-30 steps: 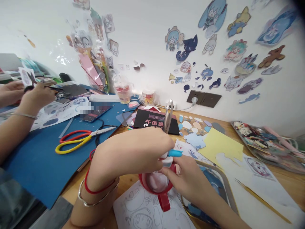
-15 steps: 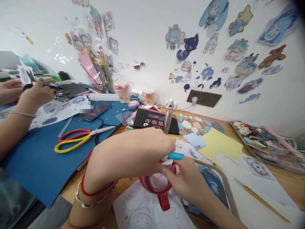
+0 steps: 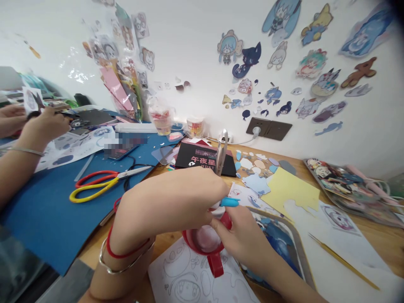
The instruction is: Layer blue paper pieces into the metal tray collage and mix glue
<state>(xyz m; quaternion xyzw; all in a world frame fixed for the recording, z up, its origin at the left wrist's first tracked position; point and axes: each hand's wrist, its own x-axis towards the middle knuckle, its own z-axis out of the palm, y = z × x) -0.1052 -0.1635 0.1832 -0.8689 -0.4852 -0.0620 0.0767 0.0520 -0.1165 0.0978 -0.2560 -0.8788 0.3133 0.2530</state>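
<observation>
My left hand (image 3: 176,206), with a red cord and a silver bangle at the wrist, is closed, palm down, over the far side of a red mug (image 3: 216,266). Its fingertips are hidden, and what they hold cannot be made out. A blue tip (image 3: 229,202) on something white shows between my hands. My right hand (image 3: 241,235) is closed at the mug's right side, thumb over the rim; its other fingers are mostly hidden. Pale pinkish white shows inside the mug. A silver-grey upright object (image 3: 222,151) rises behind my left hand; its kind is unclear.
Drawn paper (image 3: 179,277) lies under the mug. At left are red-and-yellow scissors (image 3: 94,185) on a blue mat (image 3: 34,223); another person's hands (image 3: 47,122) hold black scissors and paper. A tray (image 3: 303,252), yellow sheet (image 3: 290,193) and gold tweezers (image 3: 344,261) lie at right.
The whole view has shifted slightly. My hands stay at the mug in nearly the same pose, and the blue tip shows a little less. The other person's hands barely differ.
</observation>
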